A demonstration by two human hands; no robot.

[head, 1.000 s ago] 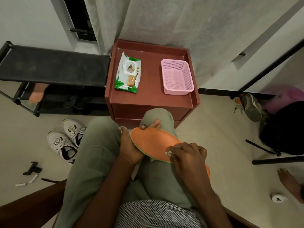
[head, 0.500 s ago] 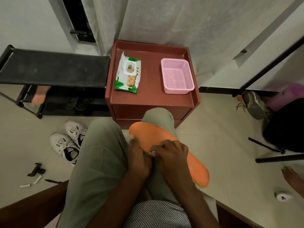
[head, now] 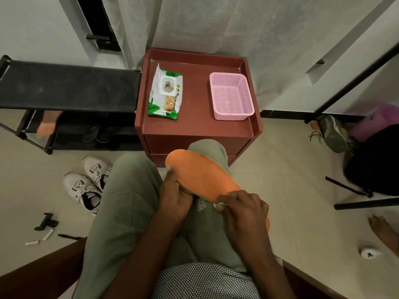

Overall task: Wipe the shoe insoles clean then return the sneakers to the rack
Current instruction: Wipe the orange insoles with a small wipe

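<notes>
Right hand [head: 244, 210] slid heelward along insole [head: 203, 175], left hand [head: 174, 197] gripping.

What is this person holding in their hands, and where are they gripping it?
The left hand grips the orange insole along its near edge. The right hand pinches a white wipe against that edge.

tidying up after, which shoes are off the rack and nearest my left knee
The white sneakers, lying on the floor beside your left knee. The grey sneaker lies far right; the dark pair sits inside the rack.

Orange insole [head: 203, 175], pink basket [head: 232, 97], white sneakers [head: 86, 184], red-brown cabinet [head: 194, 126].
</notes>
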